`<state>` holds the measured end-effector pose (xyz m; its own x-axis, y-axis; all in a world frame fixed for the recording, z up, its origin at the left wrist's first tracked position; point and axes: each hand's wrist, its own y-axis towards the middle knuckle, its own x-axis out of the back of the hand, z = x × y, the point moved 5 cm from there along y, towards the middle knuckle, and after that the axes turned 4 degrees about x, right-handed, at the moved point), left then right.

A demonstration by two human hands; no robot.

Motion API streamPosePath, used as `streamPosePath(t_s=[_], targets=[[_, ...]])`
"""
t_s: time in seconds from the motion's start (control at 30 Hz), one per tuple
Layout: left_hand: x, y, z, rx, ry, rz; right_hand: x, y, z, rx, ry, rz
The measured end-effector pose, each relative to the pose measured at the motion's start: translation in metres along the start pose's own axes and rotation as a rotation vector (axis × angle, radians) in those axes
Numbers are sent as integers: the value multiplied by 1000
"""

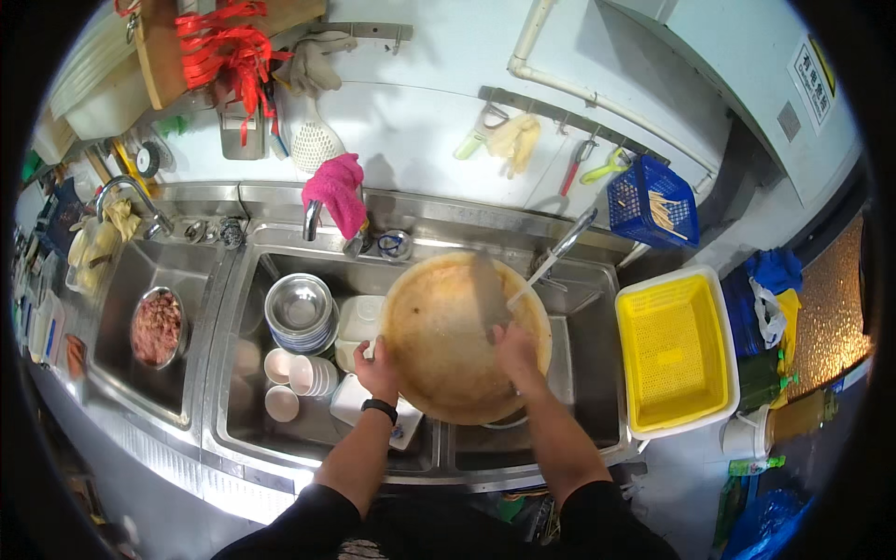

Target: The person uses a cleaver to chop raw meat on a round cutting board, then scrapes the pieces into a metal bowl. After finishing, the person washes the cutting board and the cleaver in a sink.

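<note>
A large, thick round chopping board (pixel 448 350) rests over the divider between two stainless steel sink basins. My left hand (pixel 376 369), a black band on its wrist, grips the board's left rim. In my right hand (pixel 516 353) is a cleaver (pixel 488 287), its broad blade blurred and standing on the board's upper right; my fingers hide most of the handle. From the faucet (pixel 575 234), a stream of water falls onto the board beside the blade. Brown stains mark the board's pale wet surface.
Left of the board sit stacked metal bowls (pixel 299 302), white cups (pixel 308 374) and a white dish (pixel 350 406). Minced meat (pixel 157 327) fills a metal bowl in the left sink. A yellow basket (pixel 672 350) stands at right. A pink cloth (pixel 336 192) drapes another faucet.
</note>
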<state>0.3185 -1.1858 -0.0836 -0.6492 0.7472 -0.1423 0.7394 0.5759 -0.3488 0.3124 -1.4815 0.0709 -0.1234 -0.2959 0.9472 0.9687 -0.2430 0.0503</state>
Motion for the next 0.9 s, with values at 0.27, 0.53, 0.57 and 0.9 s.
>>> streamPosePath(t_s=[0.27,0.53,0.57,0.9], targets=[[9,-11,-33,-49,141,3,-16,-24,-10,-120,313,167],[2,-15,-31,31,371,-32,51,-11,-68,-89,-191,122],[-2,-24,-44,88,402,14,38,-18,-67,-131,-159,136],[-20,-19,-43,-315,611,111,-30,-86,125,245,-92,268]])
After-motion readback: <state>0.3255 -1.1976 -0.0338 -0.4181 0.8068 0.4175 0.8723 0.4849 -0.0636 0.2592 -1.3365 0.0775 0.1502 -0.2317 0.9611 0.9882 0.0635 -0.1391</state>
